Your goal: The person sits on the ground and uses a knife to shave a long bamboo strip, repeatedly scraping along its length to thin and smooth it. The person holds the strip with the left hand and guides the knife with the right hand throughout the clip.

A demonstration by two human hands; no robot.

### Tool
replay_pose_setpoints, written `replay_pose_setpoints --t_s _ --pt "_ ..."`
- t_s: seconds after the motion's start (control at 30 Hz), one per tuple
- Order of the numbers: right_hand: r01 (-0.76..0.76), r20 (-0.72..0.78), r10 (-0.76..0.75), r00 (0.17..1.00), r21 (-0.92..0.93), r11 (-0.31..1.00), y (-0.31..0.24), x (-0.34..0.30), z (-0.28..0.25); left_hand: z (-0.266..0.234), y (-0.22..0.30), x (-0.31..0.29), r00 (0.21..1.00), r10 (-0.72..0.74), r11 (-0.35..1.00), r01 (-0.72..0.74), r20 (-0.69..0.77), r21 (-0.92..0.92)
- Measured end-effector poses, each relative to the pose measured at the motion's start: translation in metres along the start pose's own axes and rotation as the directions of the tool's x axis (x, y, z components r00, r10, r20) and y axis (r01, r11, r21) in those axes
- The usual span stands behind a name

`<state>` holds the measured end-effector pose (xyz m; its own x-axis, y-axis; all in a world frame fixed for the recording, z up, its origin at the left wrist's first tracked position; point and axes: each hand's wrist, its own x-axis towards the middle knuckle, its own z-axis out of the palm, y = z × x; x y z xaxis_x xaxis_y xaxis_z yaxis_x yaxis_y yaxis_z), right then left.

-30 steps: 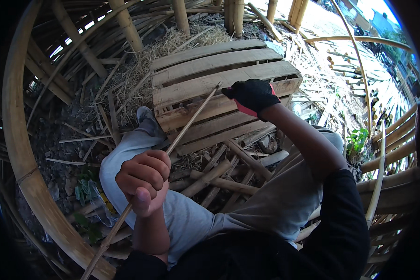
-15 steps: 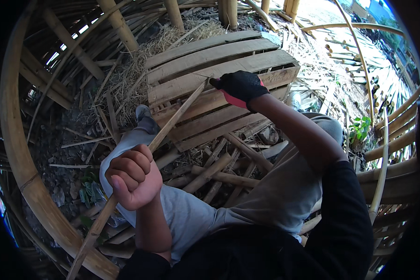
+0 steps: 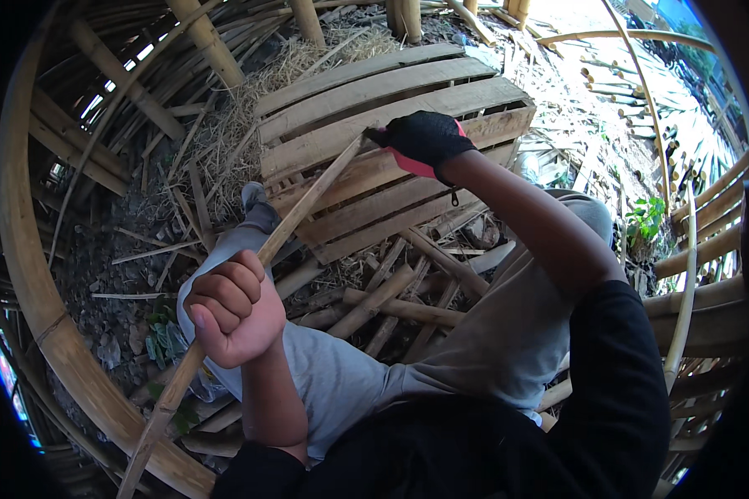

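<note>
Long tan bamboo strip (image 3: 312, 197), held slantwise
My bare left hand (image 3: 235, 308) clenches it, apparently steadying the tip over the slatted wooden platform (image 3: 374, 89); my black-and-red gloved right hand (image 3: 429, 143) curls there, grasp unclear.

hard daylight floods in from the upper right, bleaching the littered ground (image 3: 591, 137) to near white. the left side sits in shade, thin bright slits glinting between dim bamboo poles (image 3: 205, 43). the wooden strip (image 3: 312, 200) reads clearly in softer light, while the gloved right hand (image 3: 424, 140) and black top (image 3: 441, 449) sink into darkness (folds barely show). fisheye curvature bows the crate slats (image 3: 374, 93), a bluish glare breaks the lower left rim, and the corners go black.
</note>
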<state>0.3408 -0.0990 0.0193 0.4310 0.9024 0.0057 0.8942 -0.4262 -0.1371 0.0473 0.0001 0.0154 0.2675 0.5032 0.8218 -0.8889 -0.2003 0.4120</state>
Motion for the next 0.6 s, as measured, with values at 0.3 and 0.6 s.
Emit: replay_pose_setpoints --t_s 0.3,0.6 --pt "-0.11 -0.096 0.097 0.991 -0.145 0.983 0.048 0.012 0.024 0.002 0.001 0.005 0.994 -0.039 0.999 0.04 0.099 -0.011" --pt "-0.164 -0.261 0.195 0.945 0.135 0.977 -0.006 -0.029 -0.029 -0.009 0.003 0.008 0.993 -0.09 0.995 0.093 0.078 -0.027"
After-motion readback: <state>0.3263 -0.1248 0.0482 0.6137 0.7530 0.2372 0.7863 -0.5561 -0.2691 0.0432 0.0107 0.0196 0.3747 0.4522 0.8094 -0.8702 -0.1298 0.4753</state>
